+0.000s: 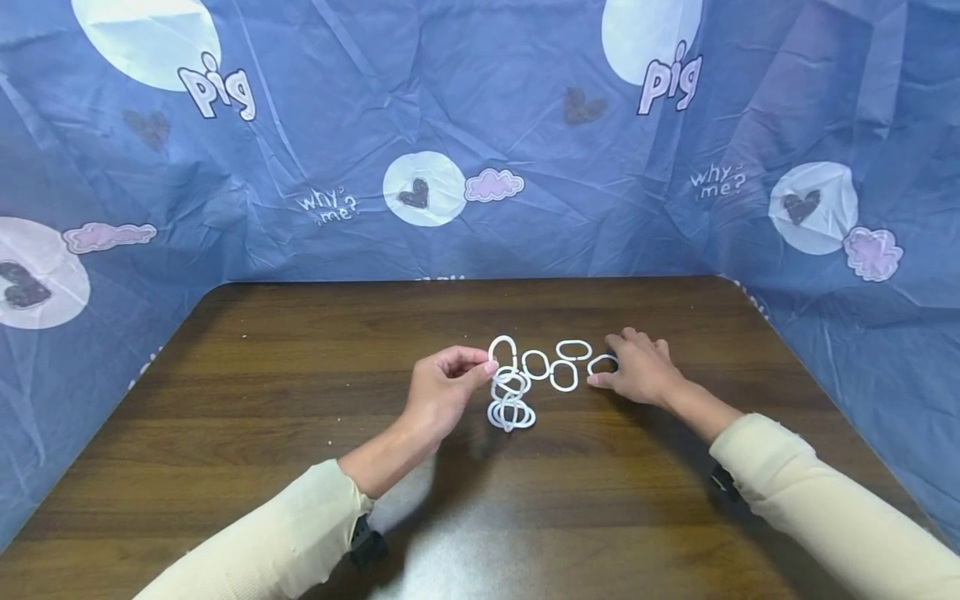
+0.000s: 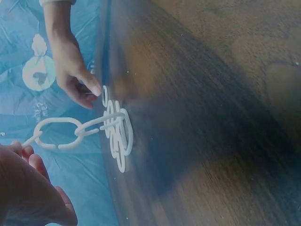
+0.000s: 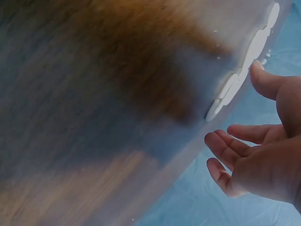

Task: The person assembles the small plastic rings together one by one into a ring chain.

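Observation:
My left hand (image 1: 442, 387) pinches the end link (image 1: 503, 338) of a chain of white plastic links between thumb and fingertips. From there the chain hangs down, and its lower links (image 1: 512, 415) bunch near the tabletop. In the left wrist view a chain link (image 2: 59, 120) hangs from the fingers of that hand. My right hand (image 1: 637, 367) hovers over the rightmost loose white link (image 1: 590, 365), thumb and fingers spread at its sides. The right wrist view shows the thumb well apart from the other fingers, with nothing gripped between them.
Several loose white links (image 1: 564, 362) lie flat between the hands on the dark wooden table (image 1: 247, 433). A blue printed cloth (image 1: 480, 92) hangs along the table's back and both sides.

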A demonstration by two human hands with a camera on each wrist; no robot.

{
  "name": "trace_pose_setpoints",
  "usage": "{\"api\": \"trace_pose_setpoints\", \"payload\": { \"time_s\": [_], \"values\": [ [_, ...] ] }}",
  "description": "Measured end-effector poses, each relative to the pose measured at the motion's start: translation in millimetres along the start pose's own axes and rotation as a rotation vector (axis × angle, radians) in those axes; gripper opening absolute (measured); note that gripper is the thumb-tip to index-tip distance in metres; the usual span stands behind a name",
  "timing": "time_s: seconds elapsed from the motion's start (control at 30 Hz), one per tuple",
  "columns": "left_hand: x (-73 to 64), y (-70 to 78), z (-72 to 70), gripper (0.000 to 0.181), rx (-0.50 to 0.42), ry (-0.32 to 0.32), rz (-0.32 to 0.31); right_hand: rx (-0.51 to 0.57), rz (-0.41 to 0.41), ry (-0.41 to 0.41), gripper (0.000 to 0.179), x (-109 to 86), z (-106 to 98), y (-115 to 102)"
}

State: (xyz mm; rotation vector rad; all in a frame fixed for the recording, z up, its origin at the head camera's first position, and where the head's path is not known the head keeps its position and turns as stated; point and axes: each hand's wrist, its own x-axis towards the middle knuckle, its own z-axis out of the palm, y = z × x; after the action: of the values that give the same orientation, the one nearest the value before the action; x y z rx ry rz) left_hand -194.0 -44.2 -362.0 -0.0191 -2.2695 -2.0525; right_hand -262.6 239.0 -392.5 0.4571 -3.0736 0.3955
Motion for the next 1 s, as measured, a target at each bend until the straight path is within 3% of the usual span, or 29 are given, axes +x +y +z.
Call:
{"api": "trace_pose_setpoints", "payload": {
  "time_s": [0.2,0.37,0.6,0.8,1.0],
  "values": [
    [-0.4,-0.5,0.1,0.015,0.001,-0.009,0.007,-0.061,0.01,-0.051,0.077,3.4,7.1,-3.7],
    [-1.5,0.4,-0.2,0.017,0.002,-0.006,0.008,-0.107,-0.006,-0.061,0.062,3.5,12.0,-5.9],
    [-1.3,0.8,-0.9,0.017,0.008,0.0,0.007,-0.139,-0.054,-0.016,0.047,5.1,15.9,-8.0],
    [0.0,-0.2,-1.1,0.015,0.009,-0.006,0.004,-0.092,-0.038,0.001,0.039,9.4,16.0,-6.8],
    [0.6,-0.2,-1.4,0.014,0.01,-0.008,0.002,-0.039,-0.046,0.08,0.032,13.9,12.9,-0.7]
  ]
}}
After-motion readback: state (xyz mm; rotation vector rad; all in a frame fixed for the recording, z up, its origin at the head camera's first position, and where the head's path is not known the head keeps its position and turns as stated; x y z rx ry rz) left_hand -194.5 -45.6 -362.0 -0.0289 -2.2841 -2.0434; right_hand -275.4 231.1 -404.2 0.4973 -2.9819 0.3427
